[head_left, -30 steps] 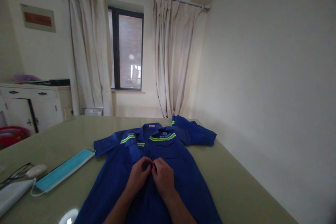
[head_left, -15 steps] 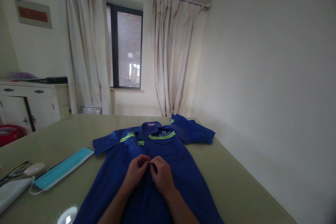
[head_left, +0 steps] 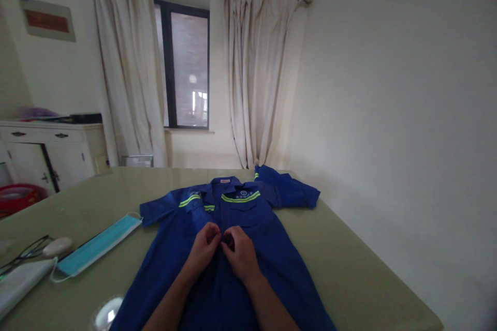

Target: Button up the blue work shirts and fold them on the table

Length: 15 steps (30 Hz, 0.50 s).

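Note:
A blue short-sleeved work shirt (head_left: pixel 279 264) with yellow-green stripes lies front up on the table, its collar at the far side. Over the middle of its front placket, my left hand (head_left: pixel 206 249) pinches the fabric between thumb and fingers. Just beside it, my right hand (head_left: pixel 239 252) has its fingers curled in a pinch on the other side of the placket. The fingertips of both hands nearly meet, and the bit of cloth between them is too small to make out. Another folded blue garment (head_left: pixel 295 190) lies beyond the shirt's right sleeve.
On the green table (head_left: pixel 361 264), a light blue mask (head_left: pixel 99 245), a white mouse (head_left: pixel 57 246), glasses (head_left: pixel 29 254) and a white object (head_left: pixel 23 287) lie at left. A clear round item (head_left: pixel 109 313) sits near the shirt's lower left. A wall rises along the right.
The fingertips of my two hands have moved slightly apart over the placket. The view has shifted a little, and the shirt lies as before.

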Motion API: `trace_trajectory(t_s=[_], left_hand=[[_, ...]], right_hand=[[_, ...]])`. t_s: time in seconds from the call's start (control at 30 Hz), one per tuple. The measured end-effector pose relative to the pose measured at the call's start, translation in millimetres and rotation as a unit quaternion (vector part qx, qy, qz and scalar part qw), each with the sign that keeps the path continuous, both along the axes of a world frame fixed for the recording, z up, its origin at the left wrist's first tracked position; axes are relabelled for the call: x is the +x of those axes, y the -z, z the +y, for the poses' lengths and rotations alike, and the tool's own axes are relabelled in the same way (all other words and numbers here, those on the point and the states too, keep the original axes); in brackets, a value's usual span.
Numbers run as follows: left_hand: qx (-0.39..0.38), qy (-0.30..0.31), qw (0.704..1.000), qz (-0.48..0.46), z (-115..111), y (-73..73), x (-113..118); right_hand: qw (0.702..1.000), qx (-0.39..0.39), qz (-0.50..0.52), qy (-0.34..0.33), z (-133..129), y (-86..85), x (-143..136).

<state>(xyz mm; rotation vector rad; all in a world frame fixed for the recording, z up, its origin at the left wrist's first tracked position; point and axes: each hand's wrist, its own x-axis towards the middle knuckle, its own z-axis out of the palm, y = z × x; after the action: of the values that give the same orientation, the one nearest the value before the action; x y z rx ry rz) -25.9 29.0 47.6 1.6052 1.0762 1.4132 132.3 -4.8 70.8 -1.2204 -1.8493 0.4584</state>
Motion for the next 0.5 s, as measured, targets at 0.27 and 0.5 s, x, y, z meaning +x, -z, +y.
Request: trace_trajectory(t_s=[0.27, 0.5], left_hand=[[-0.023, 0.000, 1.000, 0.018, -2.7, -0.4, -4.4], [0.036, -0.129, 0.962, 0.238, -11.2, 0.6, -8.5]], right_hand=[[0.992, 0.039, -0.113, 0.033, -4.9, 0.5, -4.9], [0.995, -0.003, -0.104, -0.008, -7.5, -1.4, -0.7]])
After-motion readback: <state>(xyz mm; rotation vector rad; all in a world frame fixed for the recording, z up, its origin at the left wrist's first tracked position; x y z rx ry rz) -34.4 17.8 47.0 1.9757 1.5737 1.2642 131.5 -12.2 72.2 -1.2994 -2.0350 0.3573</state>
